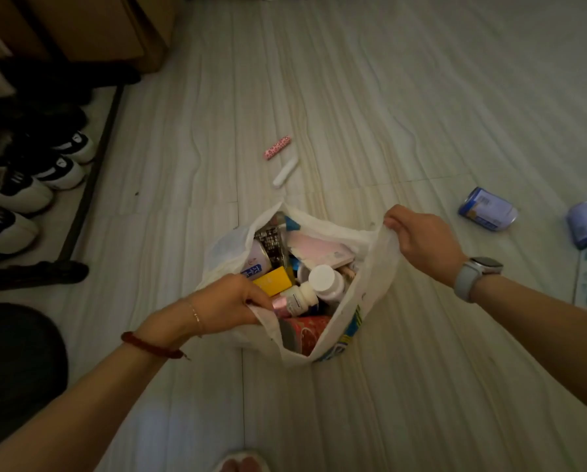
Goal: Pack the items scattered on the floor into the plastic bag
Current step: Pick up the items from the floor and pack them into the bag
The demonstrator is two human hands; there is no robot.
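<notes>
The right hand (pixel 421 240) pinches the far right edge of the plastic bag (pixel 377 267) between thumb and fingers and lifts it outward. The left hand (pixel 227 301) is closed on the near left edge, its fingertips tucked just inside the rim. Between them the mouth stands wide open on the floor (pixel 387 97), already well filled: a white-capped bottle (pixel 322 279), a yellow box (pixel 273 281) and a red can (pixel 307 333) show among the rest. The film looks thin, soft and slack, so it will sag unless held at the rim, and the load likely makes it heavy. Still loose on the floor are a pink tube (pixel 278 148) and a white tube (pixel 286 172) just beyond the bag, light and apt to roll, best pinched mid-length. A blue can (pixel 487 209) lies well to the right, rigid and best gripped round its side.
</notes>
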